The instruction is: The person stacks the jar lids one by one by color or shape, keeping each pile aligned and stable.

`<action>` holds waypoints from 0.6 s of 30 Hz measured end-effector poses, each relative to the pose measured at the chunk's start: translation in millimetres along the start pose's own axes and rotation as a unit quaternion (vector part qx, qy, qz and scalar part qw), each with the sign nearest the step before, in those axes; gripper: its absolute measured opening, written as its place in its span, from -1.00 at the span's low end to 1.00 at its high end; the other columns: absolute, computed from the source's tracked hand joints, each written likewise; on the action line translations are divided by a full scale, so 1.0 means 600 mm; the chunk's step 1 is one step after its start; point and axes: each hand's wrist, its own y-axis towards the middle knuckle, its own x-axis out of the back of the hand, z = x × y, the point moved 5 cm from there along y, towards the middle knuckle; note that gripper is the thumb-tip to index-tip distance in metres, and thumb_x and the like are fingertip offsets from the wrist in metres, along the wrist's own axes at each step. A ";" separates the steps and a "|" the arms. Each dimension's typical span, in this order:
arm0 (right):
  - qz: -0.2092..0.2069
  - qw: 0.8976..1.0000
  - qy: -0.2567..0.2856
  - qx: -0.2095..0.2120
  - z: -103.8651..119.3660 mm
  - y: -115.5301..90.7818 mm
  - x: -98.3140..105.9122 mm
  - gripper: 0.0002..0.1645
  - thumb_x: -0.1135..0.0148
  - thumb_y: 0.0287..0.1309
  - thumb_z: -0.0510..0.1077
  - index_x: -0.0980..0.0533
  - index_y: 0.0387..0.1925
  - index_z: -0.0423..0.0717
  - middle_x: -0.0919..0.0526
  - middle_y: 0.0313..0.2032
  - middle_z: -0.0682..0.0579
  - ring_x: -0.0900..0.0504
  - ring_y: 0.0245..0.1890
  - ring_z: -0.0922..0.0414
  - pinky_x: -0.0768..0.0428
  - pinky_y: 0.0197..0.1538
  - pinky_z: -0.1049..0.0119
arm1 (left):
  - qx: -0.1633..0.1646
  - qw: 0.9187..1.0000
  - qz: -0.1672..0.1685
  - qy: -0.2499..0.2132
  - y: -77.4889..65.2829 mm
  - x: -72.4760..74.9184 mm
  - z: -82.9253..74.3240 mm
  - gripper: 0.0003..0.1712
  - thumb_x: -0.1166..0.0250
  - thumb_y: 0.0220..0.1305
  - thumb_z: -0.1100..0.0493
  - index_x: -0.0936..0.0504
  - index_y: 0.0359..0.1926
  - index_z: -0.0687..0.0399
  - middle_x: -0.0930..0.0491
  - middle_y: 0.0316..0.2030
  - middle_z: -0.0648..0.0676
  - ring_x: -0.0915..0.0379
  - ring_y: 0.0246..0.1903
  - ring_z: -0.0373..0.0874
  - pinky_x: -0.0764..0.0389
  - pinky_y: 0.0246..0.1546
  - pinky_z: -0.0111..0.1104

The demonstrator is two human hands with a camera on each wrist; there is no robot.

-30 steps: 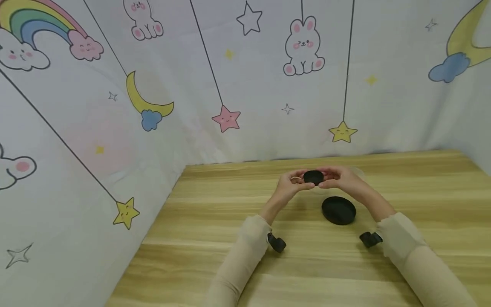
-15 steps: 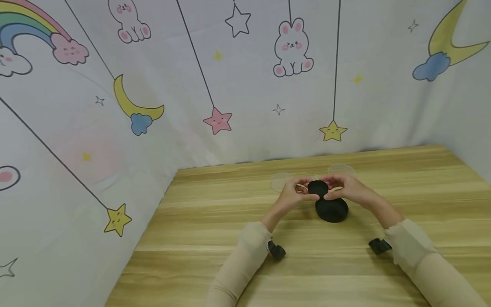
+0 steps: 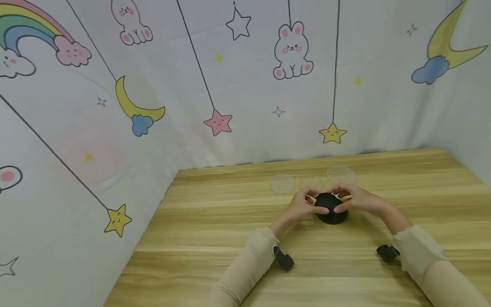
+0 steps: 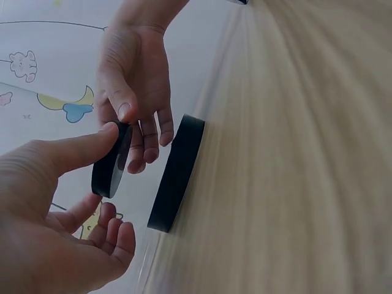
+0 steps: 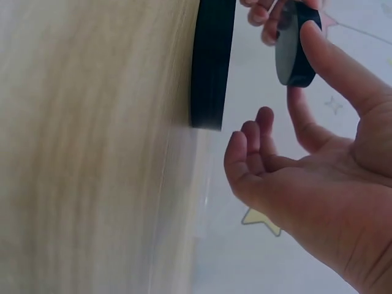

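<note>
A small black round lid [image 4: 103,171] with a paler underside is held between both hands, raised above the table. My left hand [image 3: 301,207] pinches its left side with thumb and forefinger. On the opposite side, my right hand [image 3: 362,200] grips it the same way, the other fingers loosely bent. Just beneath is a larger black round dish or lid [image 5: 213,67] with a low side wall, lying on the wood-grain table. From the head view the small lid overlaps the larger piece, and their outlines merge; the wrist views show them apart.
Behind the hands lie clear round pieces: one at the left [image 3: 282,183], a faint one in the middle [image 3: 311,182] and one at the right [image 3: 341,175]. A white curtain [image 3: 253,94] with cartoon prints borders the table's back. Black wrist cameras sit on both sleeves.
Both hands have brought the small lid down and nearer, from behind the larger black piece to over it. The clear pieces, earlier partly covered by the hands, now show more fully.
</note>
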 end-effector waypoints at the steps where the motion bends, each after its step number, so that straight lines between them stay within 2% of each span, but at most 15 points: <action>1: 0.003 1.000 -0.002 0.000 -0.002 0.000 0.000 -0.28 -0.39 0.11 -0.14 -0.31 0.22 -0.35 -0.38 0.21 -0.35 -0.36 0.21 -0.25 -0.43 0.15 -0.09 | 0.000 1.000 -0.001 0.002 0.000 -0.002 0.001 -0.47 -0.50 0.00 0.28 -0.54 0.03 0.12 -0.49 -0.13 -0.02 -0.30 -0.22 -0.23 -0.35 -0.23 -0.50; 8: 0.030 1.000 0.002 0.001 -0.021 0.002 -0.003 -0.29 -0.40 0.10 -0.14 -0.32 0.20 -0.32 -0.39 0.23 -0.37 -0.36 0.25 -0.30 -0.41 0.17 -0.13 | -0.021 0.999 -0.013 0.043 0.005 -0.017 0.018 -0.45 -0.54 -0.04 0.26 -0.54 0.01 0.16 -0.48 0.02 0.04 -0.26 -0.07 -0.28 -0.36 -0.12 -0.48; 15: 0.037 0.999 0.002 -0.004 -0.036 0.002 -0.005 -0.23 -0.42 0.07 -0.15 -0.29 0.24 -0.34 -0.40 0.23 -0.40 -0.39 0.24 -0.26 -0.43 0.17 0.00 | -0.053 0.997 -0.020 0.053 0.007 -0.028 0.026 -0.45 -0.55 -0.07 0.30 -0.54 -0.02 0.24 -0.55 0.00 0.16 -0.40 -0.23 -0.35 -0.47 -0.14 -0.55; 18: 0.040 0.999 -0.004 -0.002 -0.039 0.004 -0.006 -0.23 -0.41 0.08 -0.14 -0.29 0.25 -0.33 -0.40 0.22 -0.41 -0.41 0.22 -0.26 -0.46 0.14 0.03 | -0.066 0.996 -0.028 0.058 0.005 -0.028 0.028 -0.45 -0.56 -0.08 0.30 -0.55 -0.03 0.26 -0.53 0.02 0.18 -0.40 -0.19 -0.36 -0.47 -0.10 -0.55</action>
